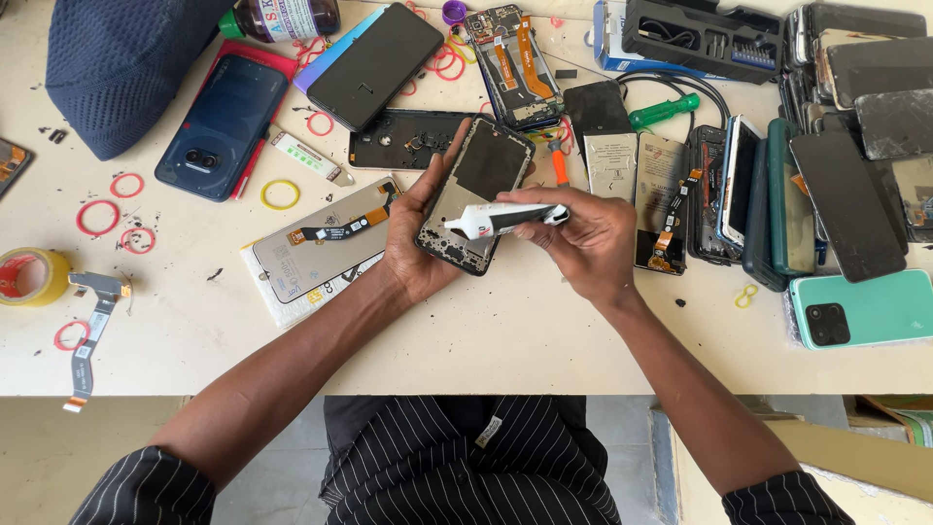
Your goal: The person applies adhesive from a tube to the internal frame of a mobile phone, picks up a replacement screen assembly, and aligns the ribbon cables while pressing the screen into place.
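My left hand (416,233) holds an opened phone frame (476,190) tilted above the table, its inner side facing up. My right hand (583,238) grips a small white glue tube (496,220) lying across the frame, its nozzle pointing left at the frame's lower left edge. Just left of my left hand lies a loose grey screen panel with an orange flex cable (326,238) on white packaging.
The white table (525,335) is crowded: a dark blue phone (224,126), a black phone (374,63), a blue cap (121,63), a tape roll (29,277), red and yellow rubber bands, a green screwdriver (666,112), a tool case (705,39), and stacked phones at right (846,185).
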